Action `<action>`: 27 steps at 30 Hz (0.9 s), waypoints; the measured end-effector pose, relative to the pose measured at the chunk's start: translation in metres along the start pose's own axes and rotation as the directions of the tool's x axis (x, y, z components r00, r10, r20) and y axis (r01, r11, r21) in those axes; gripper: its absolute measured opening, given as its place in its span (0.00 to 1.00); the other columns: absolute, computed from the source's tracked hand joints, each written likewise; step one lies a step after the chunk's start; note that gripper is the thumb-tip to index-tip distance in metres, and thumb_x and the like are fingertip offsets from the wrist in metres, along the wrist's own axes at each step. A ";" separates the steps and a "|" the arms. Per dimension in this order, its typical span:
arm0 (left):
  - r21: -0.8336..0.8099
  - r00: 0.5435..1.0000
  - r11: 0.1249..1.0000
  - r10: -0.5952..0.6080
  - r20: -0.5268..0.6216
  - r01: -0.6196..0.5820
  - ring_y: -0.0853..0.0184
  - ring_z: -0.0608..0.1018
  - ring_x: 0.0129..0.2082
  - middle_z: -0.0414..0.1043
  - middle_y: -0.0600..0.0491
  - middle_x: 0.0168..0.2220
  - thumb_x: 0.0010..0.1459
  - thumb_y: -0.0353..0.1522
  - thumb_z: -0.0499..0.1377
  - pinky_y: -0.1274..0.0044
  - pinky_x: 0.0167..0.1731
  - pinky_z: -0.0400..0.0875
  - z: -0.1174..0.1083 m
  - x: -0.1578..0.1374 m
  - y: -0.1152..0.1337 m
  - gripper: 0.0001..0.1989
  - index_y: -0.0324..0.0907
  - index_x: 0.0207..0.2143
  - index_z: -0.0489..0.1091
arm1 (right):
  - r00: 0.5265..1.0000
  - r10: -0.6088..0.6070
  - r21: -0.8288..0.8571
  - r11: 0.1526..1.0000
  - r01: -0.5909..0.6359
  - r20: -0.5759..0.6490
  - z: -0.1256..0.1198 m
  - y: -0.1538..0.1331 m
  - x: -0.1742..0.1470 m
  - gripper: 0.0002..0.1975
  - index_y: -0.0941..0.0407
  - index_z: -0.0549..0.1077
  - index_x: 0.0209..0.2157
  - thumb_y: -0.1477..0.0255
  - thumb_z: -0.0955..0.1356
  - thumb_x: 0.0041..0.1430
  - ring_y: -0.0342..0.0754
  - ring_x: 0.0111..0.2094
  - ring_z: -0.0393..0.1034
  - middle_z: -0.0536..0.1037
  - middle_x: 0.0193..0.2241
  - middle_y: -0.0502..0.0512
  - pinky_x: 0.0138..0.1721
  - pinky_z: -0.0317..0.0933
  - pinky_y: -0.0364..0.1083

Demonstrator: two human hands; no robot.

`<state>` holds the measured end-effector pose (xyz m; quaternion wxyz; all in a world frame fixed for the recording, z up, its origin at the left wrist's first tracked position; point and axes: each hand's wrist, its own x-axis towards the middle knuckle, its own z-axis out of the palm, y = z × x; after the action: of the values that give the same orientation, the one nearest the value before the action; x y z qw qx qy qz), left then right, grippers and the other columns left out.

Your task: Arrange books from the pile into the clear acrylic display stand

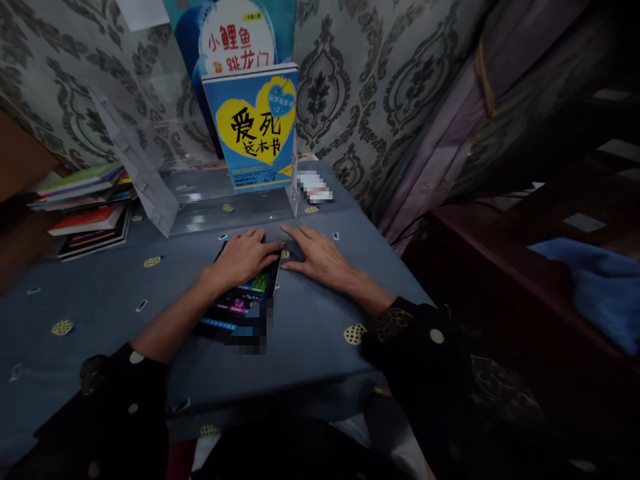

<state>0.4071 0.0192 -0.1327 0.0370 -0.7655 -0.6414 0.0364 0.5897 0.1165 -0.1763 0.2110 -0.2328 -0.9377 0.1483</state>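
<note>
A dark book [237,303] with small colourful pictures on its cover lies on the table in front of me. Across its upper part rests my left hand [244,257], palm down, fingers laid flat and not gripping. Just right of the book's edge is my right hand [317,257], its thumb and fingers apart and nothing in it. Whether its thumb touches the book, I cannot tell. Beyond both hands, a blue book with a yellow heart [257,133] leans upright in a clear plastic stand [210,212]. Behind it stands a larger teal book [235,30].
To the left is a stack of books [95,207] beside the stand. A blurred white item [315,187] lies right of the stand. The grey tablecloth [310,333] ends near my body. At the right are a curtain [435,127], dark red furniture [480,233] and a blue cloth [595,287].
</note>
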 end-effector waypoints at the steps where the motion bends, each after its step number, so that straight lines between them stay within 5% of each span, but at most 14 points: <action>1: 0.001 1.000 1.000 -0.018 -0.002 0.018 0.56 0.71 0.46 0.67 0.47 0.45 0.71 0.42 0.48 0.67 0.44 0.64 -0.001 -0.002 0.001 0.21 0.54 0.62 0.66 | 1.000 -0.020 0.014 1.000 0.020 -0.003 0.001 -0.001 0.000 0.37 0.53 0.60 0.64 0.66 0.75 0.57 0.61 0.54 0.68 0.73 0.53 0.62 0.54 0.63 0.62; 8: -0.005 0.999 1.000 -0.029 -0.035 0.029 0.57 0.70 0.45 0.67 0.46 0.45 0.70 0.42 0.49 0.69 0.41 0.65 0.006 -0.007 -0.004 0.19 0.50 0.56 0.72 | 0.992 -0.127 0.113 0.986 0.123 0.021 0.012 -0.013 -0.012 0.25 0.57 0.66 0.60 0.76 0.68 0.61 0.56 0.54 0.69 0.75 0.53 0.63 0.56 0.64 0.59; 15: -0.096 0.997 0.995 -0.041 -0.066 0.034 0.57 0.69 0.46 0.67 0.47 0.46 0.71 0.41 0.47 0.69 0.44 0.63 0.011 -0.008 -0.006 0.21 0.55 0.62 0.67 | 0.962 -0.272 0.132 0.955 0.266 0.028 0.011 -0.043 -0.052 0.16 0.58 0.72 0.55 0.73 0.64 0.67 0.56 0.57 0.68 0.78 0.51 0.62 0.56 0.63 0.59; 21: -0.069 0.995 0.995 -0.082 -0.053 0.078 0.56 0.70 0.47 0.67 0.47 0.47 0.71 0.41 0.48 0.67 0.45 0.63 0.009 -0.010 -0.001 0.20 0.58 0.62 0.66 | 0.919 -0.386 0.120 0.919 0.375 0.077 -0.002 -0.071 -0.094 0.27 0.57 0.71 0.57 0.55 0.69 0.63 0.58 0.60 0.64 0.77 0.54 0.62 0.63 0.52 0.66; 27: -0.038 0.999 0.999 -0.034 0.008 0.034 0.59 0.74 0.42 0.70 0.46 0.44 0.70 0.39 0.50 0.72 0.39 0.65 -0.005 -0.015 0.004 0.18 0.51 0.58 0.71 | 0.901 -0.421 0.119 0.905 0.409 0.102 -0.003 -0.088 -0.121 0.25 0.57 0.69 0.57 0.61 0.71 0.63 0.54 0.58 0.65 0.78 0.50 0.60 0.63 0.55 0.62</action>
<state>0.4089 0.0034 -0.1283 0.0207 -0.7549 -0.6550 0.0262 0.6554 -0.0179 -0.1801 0.1892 -0.0077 -0.9690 0.1586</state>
